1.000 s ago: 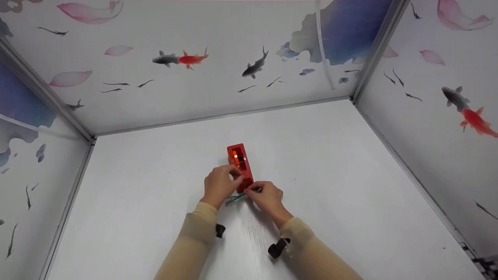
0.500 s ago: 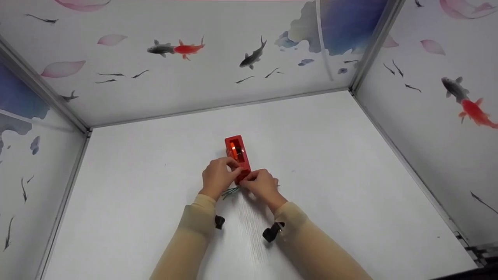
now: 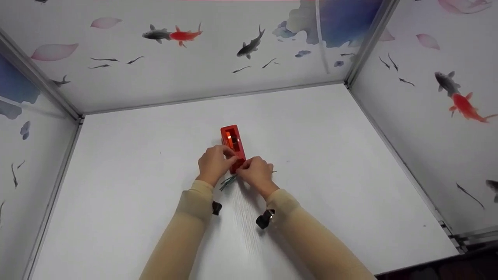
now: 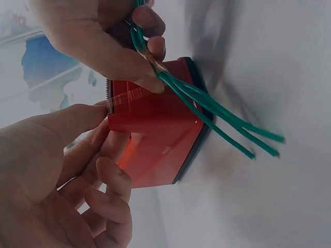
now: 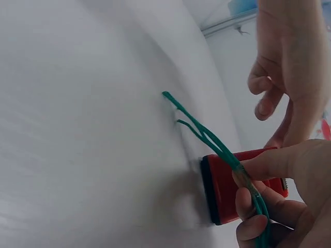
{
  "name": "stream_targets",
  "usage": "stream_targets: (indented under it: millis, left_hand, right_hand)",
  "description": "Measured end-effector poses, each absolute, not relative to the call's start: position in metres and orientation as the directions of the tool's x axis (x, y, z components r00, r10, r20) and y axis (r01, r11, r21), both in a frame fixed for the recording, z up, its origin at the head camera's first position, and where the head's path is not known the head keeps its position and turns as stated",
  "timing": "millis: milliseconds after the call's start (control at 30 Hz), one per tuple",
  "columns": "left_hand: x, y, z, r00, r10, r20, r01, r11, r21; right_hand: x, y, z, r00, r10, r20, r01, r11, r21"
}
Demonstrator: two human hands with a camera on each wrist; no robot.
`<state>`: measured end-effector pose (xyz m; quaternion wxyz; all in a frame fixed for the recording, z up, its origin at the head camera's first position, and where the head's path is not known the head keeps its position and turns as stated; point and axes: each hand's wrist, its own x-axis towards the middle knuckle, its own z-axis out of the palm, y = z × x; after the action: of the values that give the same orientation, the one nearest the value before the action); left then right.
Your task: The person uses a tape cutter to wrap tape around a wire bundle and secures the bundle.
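A red tape dispenser (image 3: 240, 149) stands on the white table, with an orange-lit roll in its window. At its near end, my left hand (image 3: 214, 163) has thumb and finger at the toothed cutter, pinching the end of the clear tape (image 4: 126, 97). My right hand (image 3: 256, 174) pinches a bundle of green wires (image 4: 212, 103) just in front of the dispenser. Around the wires' middle, by the right thumb, a shiny brownish wrap (image 5: 242, 178) shows. A strip of tape runs from the cutter toward the right fingertips; its far end is hidden there. The loose wire ends fan out.
White panels printed with fish and petals (image 3: 184, 36) wall the table (image 3: 311, 136) at the back and both sides. Black wrist cameras (image 3: 264, 219) sit inside the sleeves. The table's front edge shows at the lower right.
The head view has shifted, so dispenser and hands appear higher in it. My right fingers have drawn together over the wires, which show less between them. The left hand keeps its place at the dispenser.
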<state>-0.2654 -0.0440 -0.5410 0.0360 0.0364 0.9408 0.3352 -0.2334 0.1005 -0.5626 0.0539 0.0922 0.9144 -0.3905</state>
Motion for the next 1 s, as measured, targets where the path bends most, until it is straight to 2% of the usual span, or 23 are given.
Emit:
stream_targets:
  millis: [267, 500, 767, 1000]
  left_hand:
    - [-0.27, -0.052, -0.542, -0.996, 0.075, -0.044, 0.032, 0.787, 0.616]
    - [-0.257, -0.051, -0.554, -0.995, 0.071, -0.068, 0.011, 0.767, 0.642]
    - [-0.222, -0.058, -0.564, -0.998, 0.056, 0.015, 0.049, 0.689, 0.723]
    - [-0.199, -0.068, -0.55, -0.976, 0.213, 0.037, 0.167, 0.636, 0.754]
  right_hand:
    - [-0.243, 0.089, -0.575, -0.981, 0.115, -0.159, 0.193, 0.7, -0.688]
    - [-0.231, 0.103, -0.587, -0.958, 0.041, -0.284, 0.234, 0.681, -0.693]
    - [-0.208, 0.121, -0.571, -0.979, -0.005, -0.206, 0.167, 0.563, -0.809]
    - [-0.199, 0.125, -0.554, -0.998, -0.049, -0.041, 0.017, 0.427, -0.904]
